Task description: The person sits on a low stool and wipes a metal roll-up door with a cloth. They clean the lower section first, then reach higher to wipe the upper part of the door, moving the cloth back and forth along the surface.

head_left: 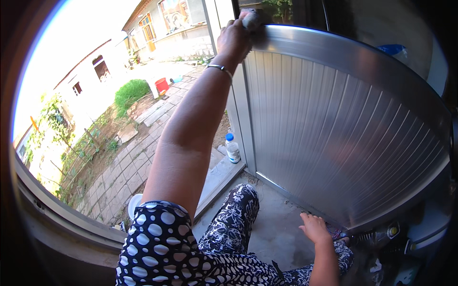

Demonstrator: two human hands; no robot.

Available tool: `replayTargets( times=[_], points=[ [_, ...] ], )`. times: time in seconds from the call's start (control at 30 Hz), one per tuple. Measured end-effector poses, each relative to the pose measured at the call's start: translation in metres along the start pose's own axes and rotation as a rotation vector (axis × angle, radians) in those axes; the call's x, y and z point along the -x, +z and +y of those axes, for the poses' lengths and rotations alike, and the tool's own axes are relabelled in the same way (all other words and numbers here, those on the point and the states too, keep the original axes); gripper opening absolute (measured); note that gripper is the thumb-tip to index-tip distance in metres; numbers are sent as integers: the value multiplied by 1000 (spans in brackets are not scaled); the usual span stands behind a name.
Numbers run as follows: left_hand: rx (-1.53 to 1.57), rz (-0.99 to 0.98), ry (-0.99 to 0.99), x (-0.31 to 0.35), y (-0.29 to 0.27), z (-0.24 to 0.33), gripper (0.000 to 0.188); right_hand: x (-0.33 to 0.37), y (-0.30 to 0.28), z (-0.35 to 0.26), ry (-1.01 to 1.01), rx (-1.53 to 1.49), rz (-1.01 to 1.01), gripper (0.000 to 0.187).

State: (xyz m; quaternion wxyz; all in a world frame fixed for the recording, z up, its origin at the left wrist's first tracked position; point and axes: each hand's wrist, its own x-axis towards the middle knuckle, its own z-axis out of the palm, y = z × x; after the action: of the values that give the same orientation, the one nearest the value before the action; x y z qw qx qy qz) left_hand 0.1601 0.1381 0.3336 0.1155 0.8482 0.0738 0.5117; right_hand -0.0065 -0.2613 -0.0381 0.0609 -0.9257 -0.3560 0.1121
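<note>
My left arm reaches up and forward to the upper corner of a silver metal door [310, 119] with a ribbed lower panel. My left hand [234, 40] is closed on a greyish wadded cloth [251, 20], pressed where the door's upright meets its shiny cross rail [305, 37]. Blur hides the cloth's edges. Low on the right, my right hand [315, 228] hangs near my knee with its fingers apart, holding nothing.
A clear bottle with a blue cap [233, 148] stands on the sill by the door's hinge-side post. Several bottles [384, 232] lie at the lower right. Outside are a paved path [129, 164], a green shrub [131, 93] and a red bucket [161, 85].
</note>
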Motion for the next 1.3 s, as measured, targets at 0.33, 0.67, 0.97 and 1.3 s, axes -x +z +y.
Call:
replayTargets(
  times=[0.33, 0.67, 0.97, 1.3],
  points=[
    [44, 260, 497, 44, 13, 101, 30, 17, -2, -2, -27, 22, 58, 34],
    [14, 246, 742, 75, 7, 241, 27, 33, -12, -3, -28, 29, 84, 38],
    [-101, 172, 940, 102, 0, 359, 28, 30, -1, 10, -23, -37, 73, 44],
    [108, 106, 1095, 121, 49, 303, 23, 9, -11, 6, 29, -111, 48, 48]
  ],
)
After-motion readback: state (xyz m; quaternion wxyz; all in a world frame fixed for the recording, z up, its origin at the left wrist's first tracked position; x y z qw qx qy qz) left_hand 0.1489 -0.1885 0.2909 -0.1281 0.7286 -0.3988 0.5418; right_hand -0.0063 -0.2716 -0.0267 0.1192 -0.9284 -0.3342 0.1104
